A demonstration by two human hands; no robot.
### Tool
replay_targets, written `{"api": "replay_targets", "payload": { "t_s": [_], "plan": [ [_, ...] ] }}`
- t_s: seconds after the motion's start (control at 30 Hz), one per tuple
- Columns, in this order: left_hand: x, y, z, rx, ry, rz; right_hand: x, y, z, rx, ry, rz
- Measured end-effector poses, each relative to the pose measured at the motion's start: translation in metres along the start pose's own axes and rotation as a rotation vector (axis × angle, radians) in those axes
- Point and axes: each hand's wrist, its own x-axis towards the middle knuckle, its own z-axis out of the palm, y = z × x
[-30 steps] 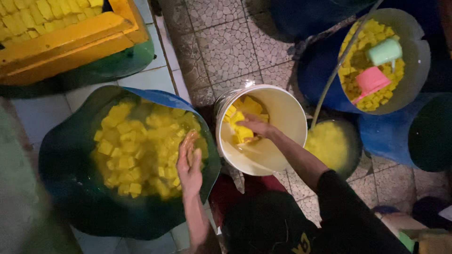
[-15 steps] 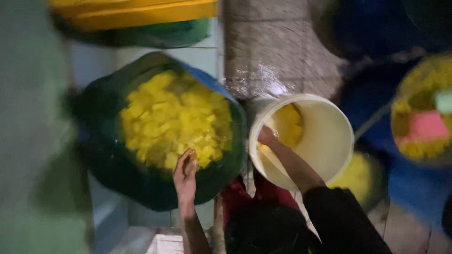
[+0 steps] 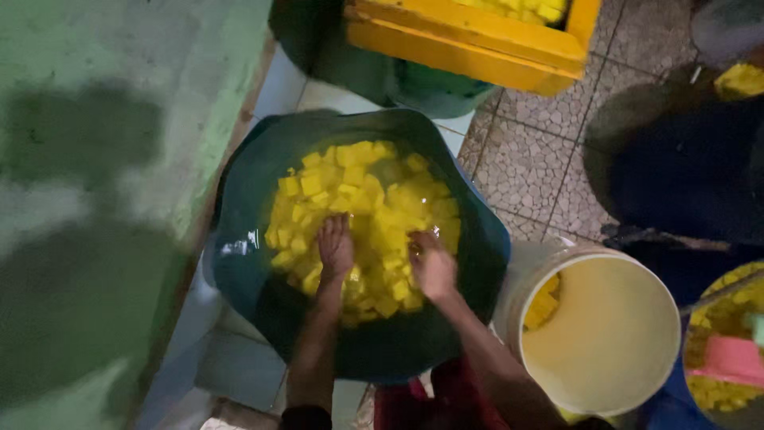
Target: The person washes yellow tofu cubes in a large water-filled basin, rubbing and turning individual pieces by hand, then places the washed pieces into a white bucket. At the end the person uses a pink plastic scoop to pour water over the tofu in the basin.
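A wide dark green tub [image 3: 255, 199] sits in front of me, filled with water and many yellow cubes [image 3: 362, 203]. My left hand [image 3: 335, 248] is plunged among the cubes near the tub's middle, fingers spread. My right hand [image 3: 434, 267] rests on the cubes just to its right, fingers curled down into them; whether it grips any is hidden. A white bucket [image 3: 613, 382] stands right of the tub, with a few yellow cubes [image 3: 543, 302] against its inner left wall.
A yellow crate [image 3: 477, 40] with more yellow pieces sits at the top on a green tub [image 3: 422, 84]. A green wall [image 3: 95, 199] runs along the left. A dark container [image 3: 676, 175] is at the right, and a bowl of yellow pieces with a pink sponge [image 3: 728, 358] is at the lower right.
My right hand has left the white bucket and moved left into the green tub. My left hand has gone from the tub's rim into the cubes. The view has swung left.
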Motion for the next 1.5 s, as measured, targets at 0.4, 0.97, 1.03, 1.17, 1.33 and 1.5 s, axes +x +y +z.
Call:
{"api": "replay_targets", "payload": {
  "t_s": [0.4,0.97,1.03,1.17,1.33,1.5],
  "plan": [
    [-0.008,-0.025,0.014,-1.734,0.205,-0.54,0.065,-0.034,0.115,-0.492,-0.544,0.055],
    [0.048,-0.053,0.036,-2.561,-0.139,-0.842,0.2,-0.001,0.162,-0.133,0.044,0.224],
    [0.052,-0.053,0.04,-2.504,-0.074,-0.892,0.201,-0.002,0.167,-0.103,0.057,0.211],
    [0.058,-0.055,0.044,-2.493,-0.085,-0.952,0.201,-0.01,0.162,0.0,0.1,0.147],
    [0.059,-0.062,0.046,-2.363,-0.096,-1.069,0.178,-0.024,0.142,0.098,0.088,-0.08],
    [0.054,-0.072,0.045,-2.498,-0.114,-1.08,0.164,-0.05,0.145,0.253,-0.401,-0.146]
  ]
}}
